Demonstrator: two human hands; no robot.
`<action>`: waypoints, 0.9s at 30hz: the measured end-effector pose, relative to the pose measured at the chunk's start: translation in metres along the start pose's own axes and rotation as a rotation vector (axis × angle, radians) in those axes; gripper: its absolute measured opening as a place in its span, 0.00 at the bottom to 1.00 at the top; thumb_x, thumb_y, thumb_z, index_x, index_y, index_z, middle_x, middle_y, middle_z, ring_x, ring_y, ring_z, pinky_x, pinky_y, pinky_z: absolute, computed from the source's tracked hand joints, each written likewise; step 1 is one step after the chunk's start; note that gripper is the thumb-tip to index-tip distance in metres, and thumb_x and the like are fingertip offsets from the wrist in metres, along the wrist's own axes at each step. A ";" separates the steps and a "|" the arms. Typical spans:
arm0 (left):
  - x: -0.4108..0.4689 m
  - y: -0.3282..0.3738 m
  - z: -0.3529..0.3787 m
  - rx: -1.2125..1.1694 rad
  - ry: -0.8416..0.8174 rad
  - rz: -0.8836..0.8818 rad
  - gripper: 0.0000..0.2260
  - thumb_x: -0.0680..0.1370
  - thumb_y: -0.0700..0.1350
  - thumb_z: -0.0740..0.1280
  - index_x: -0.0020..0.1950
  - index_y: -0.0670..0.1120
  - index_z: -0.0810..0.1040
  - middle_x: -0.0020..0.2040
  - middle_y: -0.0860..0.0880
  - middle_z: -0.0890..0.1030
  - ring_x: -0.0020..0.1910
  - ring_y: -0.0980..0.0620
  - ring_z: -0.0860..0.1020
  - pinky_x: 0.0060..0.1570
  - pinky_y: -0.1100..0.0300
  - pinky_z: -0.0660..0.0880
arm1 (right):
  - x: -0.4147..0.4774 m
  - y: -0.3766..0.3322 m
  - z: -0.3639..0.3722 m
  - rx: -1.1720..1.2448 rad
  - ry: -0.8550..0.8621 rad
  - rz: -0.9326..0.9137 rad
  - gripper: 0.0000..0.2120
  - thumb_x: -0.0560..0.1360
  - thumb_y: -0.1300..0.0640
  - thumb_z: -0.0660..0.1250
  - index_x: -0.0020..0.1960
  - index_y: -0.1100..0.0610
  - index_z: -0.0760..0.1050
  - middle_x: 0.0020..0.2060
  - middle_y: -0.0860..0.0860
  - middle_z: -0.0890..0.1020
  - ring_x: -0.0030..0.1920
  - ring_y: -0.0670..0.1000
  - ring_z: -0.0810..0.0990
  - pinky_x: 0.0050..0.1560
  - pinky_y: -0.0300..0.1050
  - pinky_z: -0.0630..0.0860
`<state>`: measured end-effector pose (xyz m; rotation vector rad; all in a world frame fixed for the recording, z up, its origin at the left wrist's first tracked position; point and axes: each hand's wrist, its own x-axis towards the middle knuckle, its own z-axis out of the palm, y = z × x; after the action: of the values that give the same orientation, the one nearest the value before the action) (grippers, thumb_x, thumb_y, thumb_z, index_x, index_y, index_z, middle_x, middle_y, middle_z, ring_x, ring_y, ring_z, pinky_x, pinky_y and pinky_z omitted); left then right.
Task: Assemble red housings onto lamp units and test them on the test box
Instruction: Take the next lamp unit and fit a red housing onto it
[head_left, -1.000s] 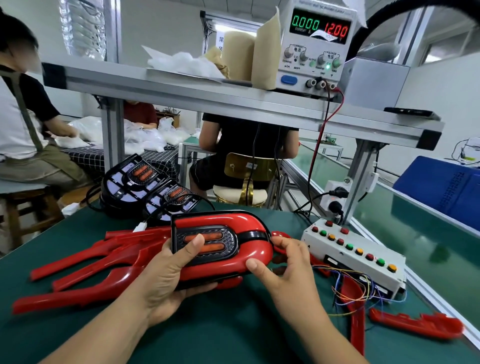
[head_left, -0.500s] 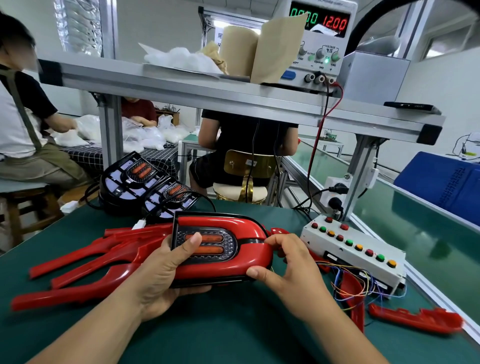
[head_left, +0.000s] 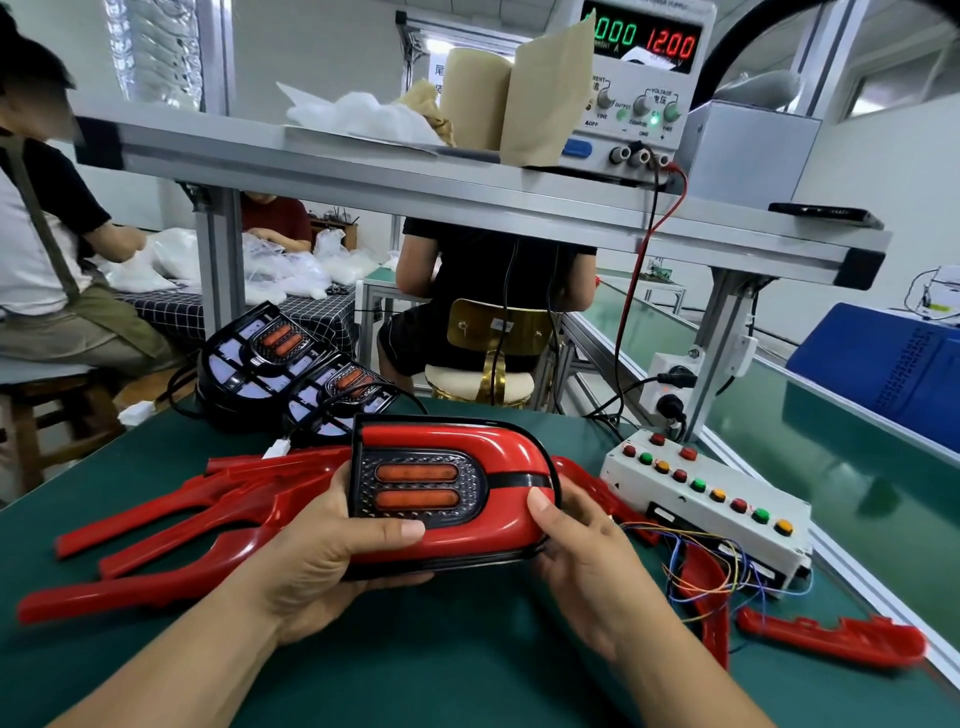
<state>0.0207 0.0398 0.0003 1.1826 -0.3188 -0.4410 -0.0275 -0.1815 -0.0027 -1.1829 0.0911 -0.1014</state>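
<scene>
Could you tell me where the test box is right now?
In the head view, the test box sits on the green mat, right of the right hand, near the socket block.

Light: bright, even, diffuse, falling from above.
Shadows: soft and faint on mat under housing.
Glare: white sheen along housing top; pale reflections on belt at right.
Display: digits glow, slight bloom.
Distortion: wide-angle; shelf and post bowed toward edges; dark arc in top right corner.
Blur: red part lower right smeared; left-edge person soft; centre sharp.
</scene>
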 end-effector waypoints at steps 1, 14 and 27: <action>-0.001 0.000 0.001 0.006 -0.012 -0.006 0.42 0.55 0.38 0.80 0.67 0.53 0.71 0.58 0.43 0.83 0.54 0.39 0.83 0.43 0.47 0.81 | -0.001 -0.001 0.001 0.081 -0.068 0.064 0.27 0.67 0.56 0.74 0.64 0.62 0.74 0.56 0.63 0.82 0.52 0.58 0.83 0.47 0.49 0.81; -0.002 -0.002 0.004 0.106 0.001 -0.068 0.23 0.70 0.45 0.72 0.64 0.56 0.76 0.58 0.53 0.84 0.54 0.52 0.83 0.52 0.55 0.78 | 0.001 -0.003 -0.001 0.254 -0.056 0.034 0.21 0.70 0.63 0.68 0.62 0.63 0.73 0.52 0.65 0.83 0.49 0.62 0.84 0.42 0.55 0.82; -0.004 -0.003 0.007 0.247 -0.011 0.019 0.27 0.68 0.50 0.73 0.66 0.56 0.72 0.59 0.56 0.83 0.56 0.55 0.82 0.46 0.60 0.81 | 0.002 -0.004 -0.006 0.207 -0.111 0.058 0.21 0.69 0.63 0.72 0.61 0.61 0.76 0.56 0.64 0.82 0.51 0.62 0.84 0.45 0.56 0.81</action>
<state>0.0131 0.0350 0.0000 1.4165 -0.4022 -0.4000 -0.0264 -0.1885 -0.0010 -0.9760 0.0159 0.0061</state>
